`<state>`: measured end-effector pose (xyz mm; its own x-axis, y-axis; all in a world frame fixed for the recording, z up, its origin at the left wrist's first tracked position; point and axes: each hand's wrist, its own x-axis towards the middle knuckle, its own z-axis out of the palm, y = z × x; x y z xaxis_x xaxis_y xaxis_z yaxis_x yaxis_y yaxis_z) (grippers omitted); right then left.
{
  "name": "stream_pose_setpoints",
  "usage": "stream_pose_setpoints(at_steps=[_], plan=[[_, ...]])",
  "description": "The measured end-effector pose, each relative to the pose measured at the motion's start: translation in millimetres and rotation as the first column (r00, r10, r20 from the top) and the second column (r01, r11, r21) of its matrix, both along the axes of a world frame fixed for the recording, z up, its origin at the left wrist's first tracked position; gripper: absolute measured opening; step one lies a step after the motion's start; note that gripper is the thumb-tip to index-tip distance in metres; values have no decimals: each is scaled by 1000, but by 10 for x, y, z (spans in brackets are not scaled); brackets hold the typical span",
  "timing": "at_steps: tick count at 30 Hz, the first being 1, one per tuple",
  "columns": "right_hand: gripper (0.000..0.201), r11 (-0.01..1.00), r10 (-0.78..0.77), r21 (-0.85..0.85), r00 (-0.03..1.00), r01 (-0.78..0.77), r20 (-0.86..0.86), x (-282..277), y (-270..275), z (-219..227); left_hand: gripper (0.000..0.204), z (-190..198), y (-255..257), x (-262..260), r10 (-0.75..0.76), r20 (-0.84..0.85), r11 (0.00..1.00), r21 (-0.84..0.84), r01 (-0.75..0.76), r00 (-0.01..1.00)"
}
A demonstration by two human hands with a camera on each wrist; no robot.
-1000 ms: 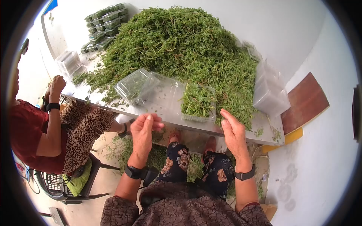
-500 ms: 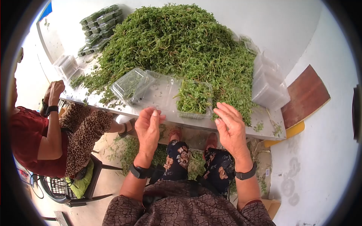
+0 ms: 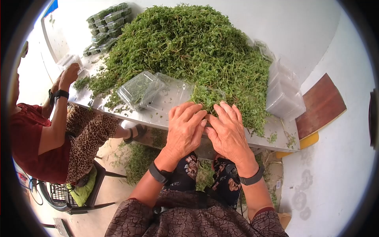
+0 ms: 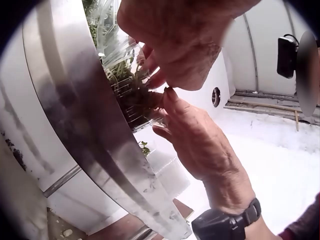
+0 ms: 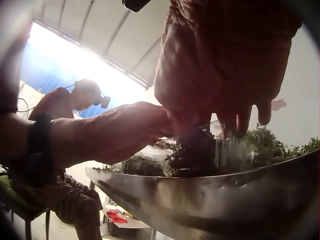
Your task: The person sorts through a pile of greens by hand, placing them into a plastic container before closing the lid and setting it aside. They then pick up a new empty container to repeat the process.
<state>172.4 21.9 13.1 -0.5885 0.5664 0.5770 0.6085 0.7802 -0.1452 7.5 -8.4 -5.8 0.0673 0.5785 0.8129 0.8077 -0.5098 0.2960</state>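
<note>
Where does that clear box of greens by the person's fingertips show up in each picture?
Head: the clear box is near the centre, partly hidden by the left hand and right hand.
Left wrist: the clear box is left of and slightly above centre.
Right wrist: the clear box is below and right of centre, under the right hand.
Shared landmark: the metal table, its edge visible in all three.

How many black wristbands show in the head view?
4: wearer's left wristband, wearer's right wristband, and the near wristband and partly hidden far wristband on the seated person in dark red.
</note>
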Motion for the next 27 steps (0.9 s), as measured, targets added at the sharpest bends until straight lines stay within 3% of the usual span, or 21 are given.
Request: stream_pose_setpoints(at_steps=[13, 16, 18, 21, 27], plan=[[18, 1000, -6, 28, 997, 4, 74, 94, 52, 100, 12, -82, 36, -7, 27, 19, 992, -124, -25, 999], [20, 999, 28, -41, 998, -26, 55, 166, 56, 113, 11, -87, 51, -8, 15, 29, 991, -131, -11, 999], [27, 995, 84, -53, 995, -87, -46, 211, 66, 123, 7, -75, 53, -12, -12, 87, 998, -62, 17, 996], [34, 999, 47, -17, 994, -48, -98, 222, 80, 187, 11, -87, 30, -23, -35, 86, 994, -98, 43, 996], [28, 999, 25, -37, 999, -24, 31, 103, 123, 33, 11, -102, 33, -1, -7, 49, 994, -109, 13, 999]])
